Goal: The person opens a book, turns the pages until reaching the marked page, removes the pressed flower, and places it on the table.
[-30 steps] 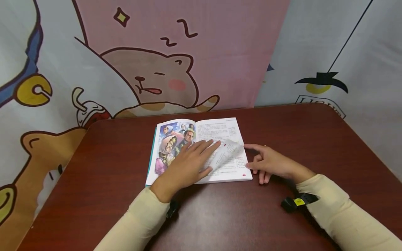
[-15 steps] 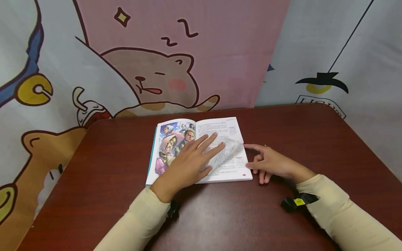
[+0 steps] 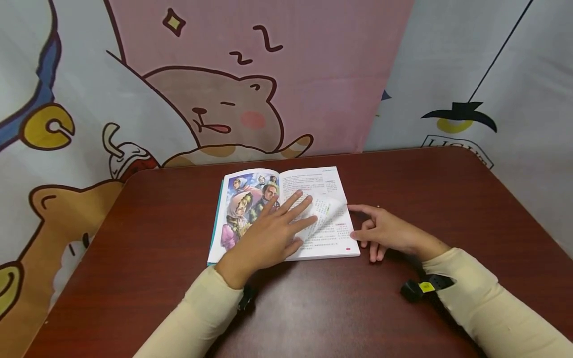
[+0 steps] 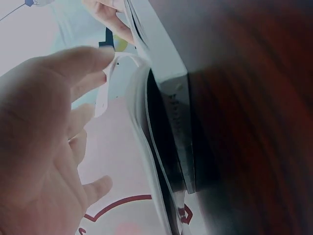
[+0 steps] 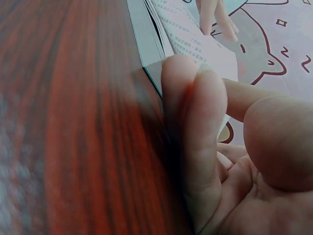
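Observation:
An open book [image 3: 306, 180] lies on the table, with a colour picture on its left page and printed text on its right. One right-hand leaf [image 3: 326, 208] is lifted and curled over toward the left. My left hand [image 3: 266, 233] is over the book, fingers spread, the fingertips against the curled leaf. In the left wrist view these fingers [image 4: 88, 61] are beside the bent paper, above the book's thick edge [image 4: 168, 73]. At the book's right edge, my right hand [image 3: 388, 232] touches the pages with index fingertip and thumb. Its other fingers are bent beneath.
The dark red-brown table [image 3: 156, 214] has rounded far corners. Behind it hangs a cloth [image 3: 327, 74] printed with a sleeping bear. A black wrist device [image 3: 414, 291] is strapped at the right sleeve.
My left fingers have spread and shifted slightly on the leaf, whose curled part has moved a little and shows different print. The right hand has kept its place at the edge.

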`<action>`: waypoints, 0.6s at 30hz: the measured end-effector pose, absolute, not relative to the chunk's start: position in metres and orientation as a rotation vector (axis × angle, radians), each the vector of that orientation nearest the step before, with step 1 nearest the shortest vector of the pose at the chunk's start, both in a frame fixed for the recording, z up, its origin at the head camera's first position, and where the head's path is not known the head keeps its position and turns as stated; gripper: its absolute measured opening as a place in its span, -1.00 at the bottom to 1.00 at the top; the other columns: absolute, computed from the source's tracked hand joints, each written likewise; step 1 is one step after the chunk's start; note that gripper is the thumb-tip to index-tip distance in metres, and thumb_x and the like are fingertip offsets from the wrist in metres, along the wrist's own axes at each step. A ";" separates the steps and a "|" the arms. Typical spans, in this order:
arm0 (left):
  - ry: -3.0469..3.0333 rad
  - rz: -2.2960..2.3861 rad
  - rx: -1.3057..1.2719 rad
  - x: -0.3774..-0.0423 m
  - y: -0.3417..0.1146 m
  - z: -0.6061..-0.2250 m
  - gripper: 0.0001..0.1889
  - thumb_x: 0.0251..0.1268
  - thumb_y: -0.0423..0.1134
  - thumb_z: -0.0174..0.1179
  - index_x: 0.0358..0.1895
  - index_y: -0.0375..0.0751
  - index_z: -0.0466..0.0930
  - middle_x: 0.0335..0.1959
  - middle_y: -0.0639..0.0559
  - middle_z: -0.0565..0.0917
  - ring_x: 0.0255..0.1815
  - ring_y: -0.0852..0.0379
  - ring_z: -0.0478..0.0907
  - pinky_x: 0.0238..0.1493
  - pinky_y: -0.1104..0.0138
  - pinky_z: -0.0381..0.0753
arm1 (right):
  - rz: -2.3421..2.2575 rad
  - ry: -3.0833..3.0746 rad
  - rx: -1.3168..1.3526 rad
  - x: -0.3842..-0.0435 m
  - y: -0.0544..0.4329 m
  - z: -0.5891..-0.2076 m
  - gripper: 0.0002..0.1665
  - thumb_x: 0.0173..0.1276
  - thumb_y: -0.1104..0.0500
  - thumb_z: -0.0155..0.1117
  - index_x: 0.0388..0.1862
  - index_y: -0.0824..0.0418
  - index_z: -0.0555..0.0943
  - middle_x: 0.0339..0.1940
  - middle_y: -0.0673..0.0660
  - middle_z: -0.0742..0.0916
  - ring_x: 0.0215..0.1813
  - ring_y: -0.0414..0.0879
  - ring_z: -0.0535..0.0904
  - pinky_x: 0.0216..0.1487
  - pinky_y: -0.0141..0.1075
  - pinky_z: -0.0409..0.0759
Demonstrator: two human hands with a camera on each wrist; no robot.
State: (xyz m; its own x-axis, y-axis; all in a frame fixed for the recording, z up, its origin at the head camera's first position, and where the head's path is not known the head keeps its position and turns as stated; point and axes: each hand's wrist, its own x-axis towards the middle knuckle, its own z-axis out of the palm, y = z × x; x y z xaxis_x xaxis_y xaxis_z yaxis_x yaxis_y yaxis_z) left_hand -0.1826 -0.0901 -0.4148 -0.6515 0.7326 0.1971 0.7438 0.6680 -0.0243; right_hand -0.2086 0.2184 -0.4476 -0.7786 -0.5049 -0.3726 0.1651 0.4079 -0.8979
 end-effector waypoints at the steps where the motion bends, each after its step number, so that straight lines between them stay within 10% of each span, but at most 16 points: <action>1: -2.698 -0.081 -1.210 -0.183 -0.090 -0.414 -0.41 0.33 -0.03 0.28 0.43 0.14 0.44 0.61 0.05 0.19 0.67 0.05 -0.05 0.53 -0.18 0.11 | -1.404 2.052 -0.292 -0.209 0.218 -0.447 -0.01 0.39 0.15 0.34 0.62 0.19 -0.02 -0.48 0.19 0.64 -0.67 -0.02 0.67 -0.64 -0.10 0.64; 18: -2.696 -0.034 -1.223 -0.182 -0.090 -0.412 -0.38 0.30 -0.18 0.30 0.45 0.07 0.41 0.58 0.05 0.24 0.66 0.00 -0.01 0.61 -0.08 -0.07 | -1.398 2.066 -0.291 -0.208 0.218 -0.444 -0.02 0.39 0.15 0.34 0.61 0.18 -0.01 -0.49 0.19 0.64 -0.66 -0.02 0.67 -0.63 -0.10 0.65</action>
